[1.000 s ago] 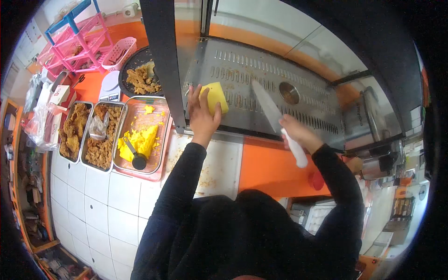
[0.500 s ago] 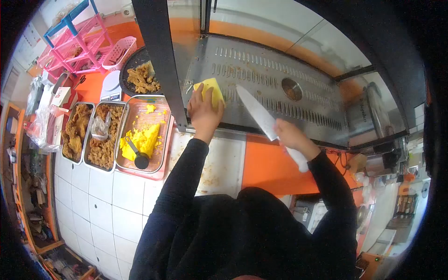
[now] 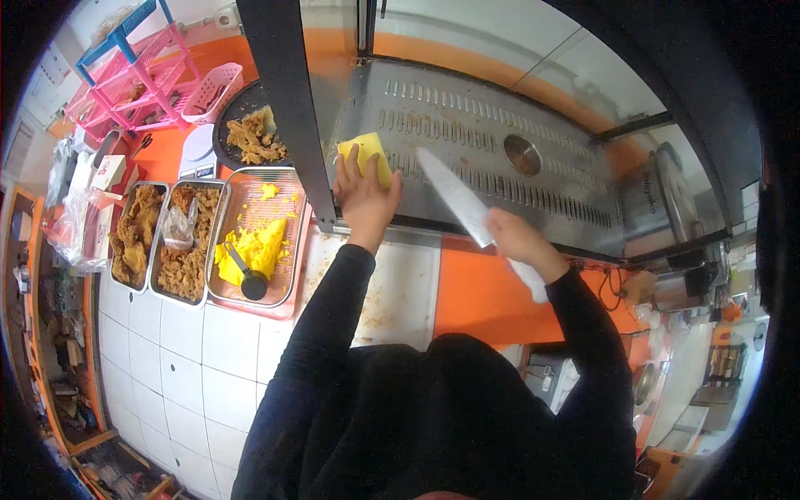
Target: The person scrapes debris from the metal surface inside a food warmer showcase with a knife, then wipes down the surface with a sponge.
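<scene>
My left hand (image 3: 364, 198) presses its fingers over a yellow sponge (image 3: 364, 145) at the near left corner of a slotted metal floor (image 3: 467, 108), inside a glass-sided display case. In my right hand (image 3: 518, 239) is a large kitchen knife (image 3: 454, 193), gripped by its white handle. Its broad blade points away from me and to the left, over the slotted floor. Brown crumbs lie on that floor, and a round cup-like recess (image 3: 522, 155) sits toward its right.
Left of the case's black post (image 3: 292, 108) stand trays of fried pieces (image 3: 137, 233) and a tray (image 3: 218, 279) of yellow food with a black scoop (image 3: 252, 286). A black pan (image 3: 223, 146), a scale (image 3: 198, 150) and pink racks (image 3: 137, 75) are behind. Orange counter (image 3: 475, 292) lies below the case.
My left hand and the sponge have shifted slightly to the left and away from me. The knife stays in my right hand, its handle end tilted a little differently.
</scene>
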Demonstrator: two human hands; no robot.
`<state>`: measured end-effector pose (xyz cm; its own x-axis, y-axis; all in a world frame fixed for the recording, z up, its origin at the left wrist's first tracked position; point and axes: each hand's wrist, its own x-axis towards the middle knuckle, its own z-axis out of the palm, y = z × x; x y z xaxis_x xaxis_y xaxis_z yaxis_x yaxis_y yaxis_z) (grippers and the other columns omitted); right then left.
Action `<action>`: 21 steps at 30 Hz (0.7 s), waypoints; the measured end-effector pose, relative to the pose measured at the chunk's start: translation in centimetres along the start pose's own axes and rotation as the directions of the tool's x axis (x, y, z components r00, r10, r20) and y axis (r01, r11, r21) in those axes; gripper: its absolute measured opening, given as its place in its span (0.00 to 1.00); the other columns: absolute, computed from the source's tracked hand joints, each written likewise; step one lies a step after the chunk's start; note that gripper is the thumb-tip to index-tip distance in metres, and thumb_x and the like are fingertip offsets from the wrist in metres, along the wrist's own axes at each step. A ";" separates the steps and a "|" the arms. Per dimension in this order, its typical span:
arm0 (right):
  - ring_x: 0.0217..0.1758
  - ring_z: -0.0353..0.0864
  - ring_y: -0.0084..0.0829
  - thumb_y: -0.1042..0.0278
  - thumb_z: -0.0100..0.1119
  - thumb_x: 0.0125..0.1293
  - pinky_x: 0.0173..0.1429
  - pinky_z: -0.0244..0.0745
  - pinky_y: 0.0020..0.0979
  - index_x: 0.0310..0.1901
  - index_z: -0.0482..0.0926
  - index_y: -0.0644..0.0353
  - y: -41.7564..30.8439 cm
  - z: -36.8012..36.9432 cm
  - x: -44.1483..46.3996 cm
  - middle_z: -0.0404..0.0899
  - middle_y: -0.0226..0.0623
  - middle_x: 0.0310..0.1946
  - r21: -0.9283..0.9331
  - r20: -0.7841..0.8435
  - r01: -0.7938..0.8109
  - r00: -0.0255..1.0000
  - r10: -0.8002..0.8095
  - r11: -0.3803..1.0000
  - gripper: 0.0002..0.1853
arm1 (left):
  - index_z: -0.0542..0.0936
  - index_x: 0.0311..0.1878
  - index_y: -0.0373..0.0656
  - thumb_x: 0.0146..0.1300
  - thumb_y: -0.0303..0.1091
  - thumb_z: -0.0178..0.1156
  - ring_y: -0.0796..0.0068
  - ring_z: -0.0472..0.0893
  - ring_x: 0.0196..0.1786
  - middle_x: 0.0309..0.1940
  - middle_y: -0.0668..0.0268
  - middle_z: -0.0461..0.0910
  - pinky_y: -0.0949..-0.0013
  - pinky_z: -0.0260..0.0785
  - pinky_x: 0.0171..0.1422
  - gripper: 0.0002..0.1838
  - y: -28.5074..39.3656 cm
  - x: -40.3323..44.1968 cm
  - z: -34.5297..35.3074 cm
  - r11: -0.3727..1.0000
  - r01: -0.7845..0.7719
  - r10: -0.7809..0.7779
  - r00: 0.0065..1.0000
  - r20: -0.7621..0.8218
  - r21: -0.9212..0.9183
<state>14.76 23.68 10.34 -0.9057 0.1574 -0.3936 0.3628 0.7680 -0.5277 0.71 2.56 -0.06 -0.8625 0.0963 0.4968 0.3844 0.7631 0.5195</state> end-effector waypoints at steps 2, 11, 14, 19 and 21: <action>0.14 0.74 0.37 0.61 0.42 0.74 0.21 0.71 0.41 0.40 0.68 0.66 1.7 0.1 0.1 0.73 0.45 0.21 -0.017 -0.027 0.021 0.999 -0.021 1.000 0.14 | 0.75 0.59 0.47 0.58 0.53 0.60 0.46 0.54 0.73 0.69 0.55 0.60 0.48 0.49 0.70 0.29 0.0 0.2 -0.1 1.000 -0.004 0.004 1.000 0.005 0.005; 0.12 0.72 0.33 0.60 0.41 0.74 0.17 0.70 0.40 0.43 0.68 0.66 0.2 -1.2 0.2 0.70 0.41 0.19 0.100 0.073 -0.102 0.993 0.095 0.990 0.15 | 0.74 0.59 0.47 0.56 0.53 0.62 0.47 0.52 0.74 0.70 0.56 0.58 0.47 0.51 0.70 0.30 -0.1 0.2 0.2 1.000 -0.001 0.001 1.000 0.021 0.011; 0.12 0.72 0.33 0.58 0.41 0.75 0.17 0.71 0.39 0.44 0.68 0.65 0.6 -0.8 0.6 0.70 0.41 0.19 0.014 0.073 -0.020 0.997 0.019 1.000 0.16 | 0.74 0.59 0.47 0.56 0.51 0.62 0.47 0.52 0.74 0.70 0.57 0.58 0.47 0.51 0.70 0.30 -0.1 0.1 0.1 1.000 -0.004 0.003 1.000 0.018 0.009; 0.15 0.73 0.32 0.57 0.40 0.75 0.18 0.71 0.38 0.48 0.68 0.62 -2.1 -1.0 1.7 0.71 0.39 0.21 0.135 0.092 -0.215 0.975 0.204 0.967 0.16 | 0.75 0.58 0.50 0.53 0.49 0.65 0.50 0.53 0.74 0.69 0.58 0.60 0.46 0.51 0.71 0.29 0.0 0.0 0.1 1.000 0.002 -0.002 1.000 -0.012 0.004; 0.16 0.73 0.31 0.56 0.39 0.75 0.18 0.72 0.37 0.50 0.68 0.60 -3.2 -1.1 2.4 0.71 0.38 0.22 0.171 0.093 -0.268 0.962 0.255 0.948 0.16 | 0.75 0.57 0.50 0.53 0.49 0.65 0.50 0.53 0.74 0.69 0.58 0.60 0.46 0.51 0.71 0.29 0.0 0.0 0.1 1.000 0.002 -0.002 1.000 -0.005 0.006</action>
<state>11.14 22.24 11.92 -0.7587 0.2894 -0.5837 0.6240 0.5803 -0.5234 0.66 2.60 -0.15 -0.8616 0.0912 0.4994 0.3804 0.7675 0.5161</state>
